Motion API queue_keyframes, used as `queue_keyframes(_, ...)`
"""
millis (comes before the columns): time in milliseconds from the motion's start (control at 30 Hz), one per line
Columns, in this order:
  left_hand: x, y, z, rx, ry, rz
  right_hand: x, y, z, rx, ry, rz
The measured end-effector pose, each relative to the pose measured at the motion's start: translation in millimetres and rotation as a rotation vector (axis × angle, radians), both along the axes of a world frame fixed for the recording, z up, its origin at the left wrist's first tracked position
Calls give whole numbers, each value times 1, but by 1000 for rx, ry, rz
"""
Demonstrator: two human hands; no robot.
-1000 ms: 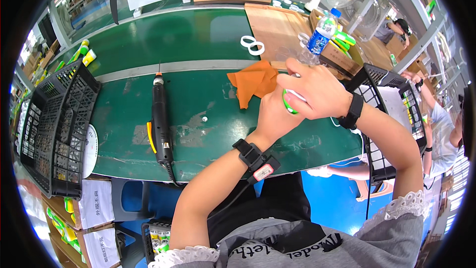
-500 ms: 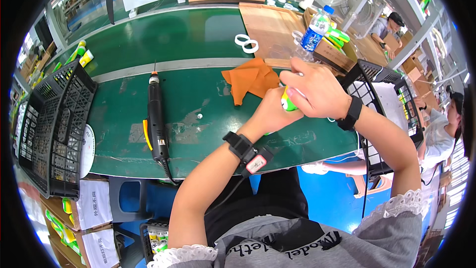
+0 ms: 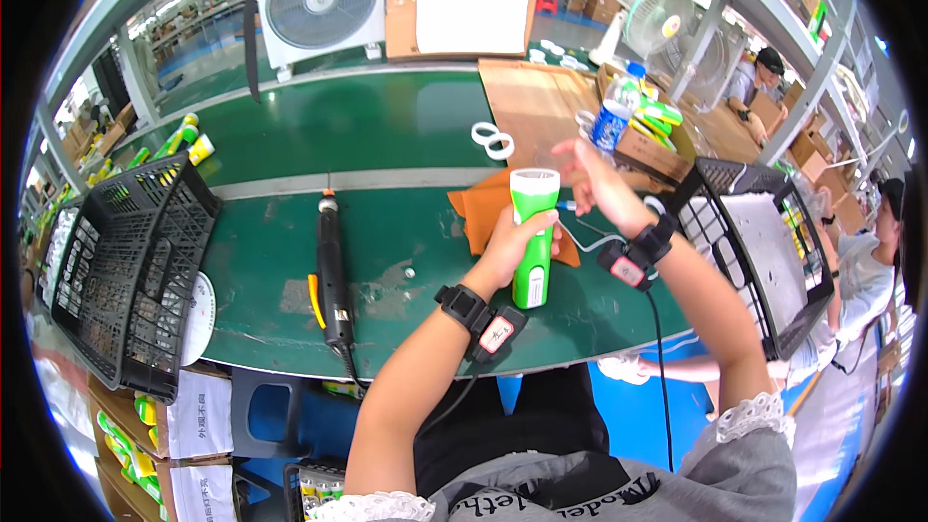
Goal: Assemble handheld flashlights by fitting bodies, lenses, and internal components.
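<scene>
A green flashlight (image 3: 534, 256) with a white head stands nearly upright in my left hand (image 3: 505, 249), whose fingers wrap round its body. My right hand (image 3: 607, 191) is off to its right, fingers apart and nothing in them. Between the right hand and the flashlight runs a thin white cable (image 3: 592, 232) with a bluish plug (image 3: 568, 205); whether the plug touches the flashlight I cannot tell. An orange cloth (image 3: 476, 213) lies on the table behind the flashlight. Further left on the green table lies a black electric screwdriver (image 3: 332, 266) with a yellow lever.
Black crates stand at the left (image 3: 135, 261) and right (image 3: 691, 198) table ends. Two white rings (image 3: 499, 147), a water bottle (image 3: 611, 121) and a box of flashlights (image 3: 650, 147) sit toward the back. A fan (image 3: 324, 0) stands behind; co-workers are at the right.
My hands, earlier together over the flashlight, have come apart. The flashlight is now upright in my left hand, and my right hand has opened. The view has tilted up slightly.
</scene>
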State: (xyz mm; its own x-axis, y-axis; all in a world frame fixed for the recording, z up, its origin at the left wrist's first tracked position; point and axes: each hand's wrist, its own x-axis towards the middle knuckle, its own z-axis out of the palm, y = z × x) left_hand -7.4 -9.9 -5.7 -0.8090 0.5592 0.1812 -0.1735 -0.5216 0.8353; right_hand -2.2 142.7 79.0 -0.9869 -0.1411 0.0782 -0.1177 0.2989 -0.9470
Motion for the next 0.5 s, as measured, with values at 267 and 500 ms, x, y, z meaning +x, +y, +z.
queue_keyframes(267,-27,-9,-30,10,-240,217,-11,-17,-62,-79,76,124)
queue_keyframes(500,-33,-3,-31,-69,-283,273,-9,-19,-88,107,173,83)
